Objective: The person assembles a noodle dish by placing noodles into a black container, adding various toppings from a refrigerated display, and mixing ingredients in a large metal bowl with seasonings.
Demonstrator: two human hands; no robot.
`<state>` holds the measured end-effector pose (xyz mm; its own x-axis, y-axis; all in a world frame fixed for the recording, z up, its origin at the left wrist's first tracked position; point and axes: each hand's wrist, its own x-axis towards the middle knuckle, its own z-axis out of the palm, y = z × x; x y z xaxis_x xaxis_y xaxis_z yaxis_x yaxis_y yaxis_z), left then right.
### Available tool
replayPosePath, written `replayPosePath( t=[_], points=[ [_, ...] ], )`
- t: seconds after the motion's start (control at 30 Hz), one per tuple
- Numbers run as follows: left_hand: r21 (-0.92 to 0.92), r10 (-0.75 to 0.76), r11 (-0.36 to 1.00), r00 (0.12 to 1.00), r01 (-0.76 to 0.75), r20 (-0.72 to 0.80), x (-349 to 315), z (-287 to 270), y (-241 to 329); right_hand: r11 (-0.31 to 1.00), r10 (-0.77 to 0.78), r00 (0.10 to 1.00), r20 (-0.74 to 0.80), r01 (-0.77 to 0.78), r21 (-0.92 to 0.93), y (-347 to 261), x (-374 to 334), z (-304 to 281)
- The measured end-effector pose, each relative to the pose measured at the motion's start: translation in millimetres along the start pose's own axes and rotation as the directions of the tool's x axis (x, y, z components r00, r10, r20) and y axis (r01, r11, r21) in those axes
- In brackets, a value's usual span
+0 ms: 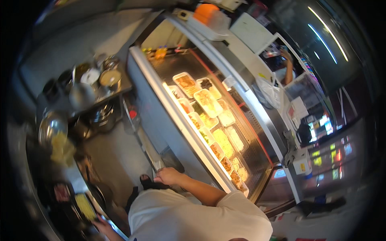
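My right hand is in front of my body, its fingers curled. The lower end of a long thin dark bar and a small whitish piece meet its fingertips. Whether the hand grips either of them I cannot make out. At the lower left my left hand is beside a dark-rimmed tray of yellow shreds. Its fingers are blurred, and I see no clear object in them. Close to that tray lies a container of reddish food.
A lit glass display case with several food trays runs along my right. Pots and a large ladle crowd a counter at the far left. Nearer stand a metal bowl and yellow bag-like bundle. Beyond the case, a person's arm shows.
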<state>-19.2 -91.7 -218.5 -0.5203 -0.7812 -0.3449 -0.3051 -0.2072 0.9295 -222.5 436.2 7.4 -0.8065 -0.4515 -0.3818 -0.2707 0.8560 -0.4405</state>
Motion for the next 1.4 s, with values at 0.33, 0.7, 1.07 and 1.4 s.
replayPosePath(
  t=[0.33,0.7,1.07,1.4],
  points=[
    [0.09,-0.54,0.811,0.682,0.577,0.492,-10.4,111.7,51.0,0.998,0.039,0.966,-0.254,-0.049,-0.031,38.2,63.8,-56.4],
    [-0.071,0.23,0.938,0.454,-0.341,0.861,-7.5,339.0,284.1,0.631,0.473,0.828,-0.301,-0.08,0.771,-78.0,157.7,-31.6],
    [-0.418,0.556,0.444,-0.122,-0.793,0.822,-9.1,401.7,309.3,-0.106,0.194,0.98,-0.045,0.066,0.992,-164.4,176.9,-76.3],
    [0.239,-0.162,0.954,0.359,-0.183,0.919,44.0,351.3,219.7,0.436,0.388,0.921,-0.031,-0.153,0.887,-134.0,173.2,-96.8]
  ],
)
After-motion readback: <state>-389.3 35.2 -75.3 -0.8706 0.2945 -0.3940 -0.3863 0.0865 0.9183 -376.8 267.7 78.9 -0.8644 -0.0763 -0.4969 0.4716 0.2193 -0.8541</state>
